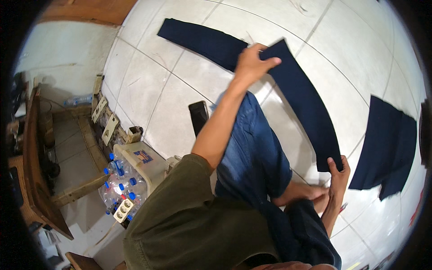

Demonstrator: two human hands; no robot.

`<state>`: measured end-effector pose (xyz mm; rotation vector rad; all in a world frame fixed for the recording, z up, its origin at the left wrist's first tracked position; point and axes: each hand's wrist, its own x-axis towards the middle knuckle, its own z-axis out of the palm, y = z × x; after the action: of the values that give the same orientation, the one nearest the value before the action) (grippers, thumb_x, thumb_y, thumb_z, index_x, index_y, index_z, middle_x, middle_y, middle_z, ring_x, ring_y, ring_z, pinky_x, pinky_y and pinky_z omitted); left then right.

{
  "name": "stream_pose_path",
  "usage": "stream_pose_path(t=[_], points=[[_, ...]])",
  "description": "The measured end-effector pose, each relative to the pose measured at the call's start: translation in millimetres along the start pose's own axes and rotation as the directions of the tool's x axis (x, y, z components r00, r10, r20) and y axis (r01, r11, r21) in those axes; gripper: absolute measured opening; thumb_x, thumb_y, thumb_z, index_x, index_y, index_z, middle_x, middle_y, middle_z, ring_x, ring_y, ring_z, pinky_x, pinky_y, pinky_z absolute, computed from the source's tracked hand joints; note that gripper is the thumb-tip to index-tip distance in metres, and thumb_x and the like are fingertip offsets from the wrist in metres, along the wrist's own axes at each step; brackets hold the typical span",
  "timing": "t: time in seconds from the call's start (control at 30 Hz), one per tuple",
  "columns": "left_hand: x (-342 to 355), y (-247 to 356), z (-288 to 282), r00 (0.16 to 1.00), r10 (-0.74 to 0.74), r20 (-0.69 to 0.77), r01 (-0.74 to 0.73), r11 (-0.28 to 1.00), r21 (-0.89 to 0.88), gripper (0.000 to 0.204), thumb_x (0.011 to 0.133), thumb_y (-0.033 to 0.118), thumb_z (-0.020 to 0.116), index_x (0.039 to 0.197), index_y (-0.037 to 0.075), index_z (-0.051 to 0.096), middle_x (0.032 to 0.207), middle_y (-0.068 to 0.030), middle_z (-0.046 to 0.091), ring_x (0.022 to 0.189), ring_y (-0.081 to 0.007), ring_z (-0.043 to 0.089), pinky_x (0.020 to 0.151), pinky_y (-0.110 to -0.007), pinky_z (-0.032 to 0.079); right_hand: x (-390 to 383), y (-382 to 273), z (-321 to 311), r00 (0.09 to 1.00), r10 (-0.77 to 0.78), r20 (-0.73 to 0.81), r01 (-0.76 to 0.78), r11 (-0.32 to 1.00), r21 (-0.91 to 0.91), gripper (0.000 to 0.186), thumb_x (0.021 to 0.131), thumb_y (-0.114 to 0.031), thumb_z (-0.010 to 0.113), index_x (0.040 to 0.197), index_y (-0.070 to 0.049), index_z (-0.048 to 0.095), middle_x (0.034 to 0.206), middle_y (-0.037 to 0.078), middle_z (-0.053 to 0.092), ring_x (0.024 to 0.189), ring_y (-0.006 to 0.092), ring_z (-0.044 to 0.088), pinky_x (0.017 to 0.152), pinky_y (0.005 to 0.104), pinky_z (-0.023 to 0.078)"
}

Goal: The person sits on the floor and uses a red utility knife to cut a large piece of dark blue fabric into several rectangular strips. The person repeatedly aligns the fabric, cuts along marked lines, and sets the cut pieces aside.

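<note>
A long strip of navy fabric [303, 99] is stretched between my two hands above the tiled floor. Its far end is pinched in my left hand [254, 65], thumb on top and the other fingers mostly behind. At the near right corner, my right hand [339, 177] grips the cloth between thumb and fingers. A second narrow navy fabric piece [204, 42] lies on the floor to the far left, its right end passing behind my left hand. To the right, a wider navy fabric piece [387, 148] with a frayed lower edge rests flat.
A black phone [198, 116] lies on the white tiles [148, 81] beside my left forearm. At the left stand a beige container [144, 166], clear plastic bottles with blue caps [121, 180], a power strip [123, 210] and a wooden frame [81, 191]. Loose threads are scattered about the floor.
</note>
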<state>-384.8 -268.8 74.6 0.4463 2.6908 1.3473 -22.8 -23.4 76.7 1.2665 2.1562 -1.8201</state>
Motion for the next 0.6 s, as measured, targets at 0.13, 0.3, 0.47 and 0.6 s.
stream_pose_path(t=[0.13, 0.3, 0.47, 0.6], points=[[36.9, -22.9, -121.7, 0.97, -0.224, 0.098, 0.243, 0.919, -0.311, 0.096, 0.081, 0.039, 0.088, 0.142, -0.019, 0.043, 0.125, -0.0314, 0.063, 0.105, -0.0309, 0.07, 0.083, -0.037, 0.061, 37.2, -107.9, 58.3, 0.981, -0.089, 0.174, 0.077, 0.994, 0.073, 0.03, 0.097, -0.025, 0.074, 0.112, 0.0, 0.066, 0.093, 0.002, 0.067, 0.079, 0.0084, 0.059, 0.07, 0.0247, 0.047], [99.3, -97.8, -244.7, 0.905, -0.399, -0.151, 0.365, 0.907, -0.209, 0.076, 0.088, 0.03, 0.084, 0.139, -0.014, 0.048, 0.126, -0.0225, 0.065, 0.113, -0.0296, 0.067, 0.097, -0.04, 0.057, 97.9, -211.2, 192.0, 0.852, -0.191, 0.487, 0.121, 0.978, 0.17, 0.028, 0.097, -0.019, 0.071, 0.116, 0.002, 0.066, 0.093, 0.006, 0.069, 0.079, 0.0113, 0.063, 0.069, 0.0277, 0.053], [164.3, -197.5, -291.9, 0.805, -0.383, -0.453, 0.385, 0.918, -0.092, 0.054, 0.083, 0.026, 0.088, 0.123, -0.004, 0.067, 0.109, -0.0142, 0.073, 0.098, -0.0244, 0.069, 0.092, -0.038, 0.055, 154.3, -260.9, 292.2, 0.816, -0.086, 0.572, -0.019, 0.984, 0.175, 0.041, 0.096, -0.009, 0.069, 0.128, 0.013, 0.055, 0.101, 0.018, 0.07, 0.088, 0.0194, 0.072, 0.071, 0.0306, 0.061], [175.2, -238.4, -264.2, 0.724, -0.306, -0.619, 0.438, 0.896, 0.069, 0.057, 0.08, 0.029, 0.089, 0.126, 0.003, 0.066, 0.119, -0.0193, 0.071, 0.109, -0.0299, 0.068, 0.097, -0.039, 0.053, 184.8, -241.8, 320.8, 0.786, -0.083, 0.613, 0.052, 0.996, 0.068, 0.042, 0.096, -0.007, 0.069, 0.127, 0.016, 0.054, 0.099, 0.023, 0.07, 0.083, 0.0213, 0.075, 0.066, 0.0315, 0.063]])
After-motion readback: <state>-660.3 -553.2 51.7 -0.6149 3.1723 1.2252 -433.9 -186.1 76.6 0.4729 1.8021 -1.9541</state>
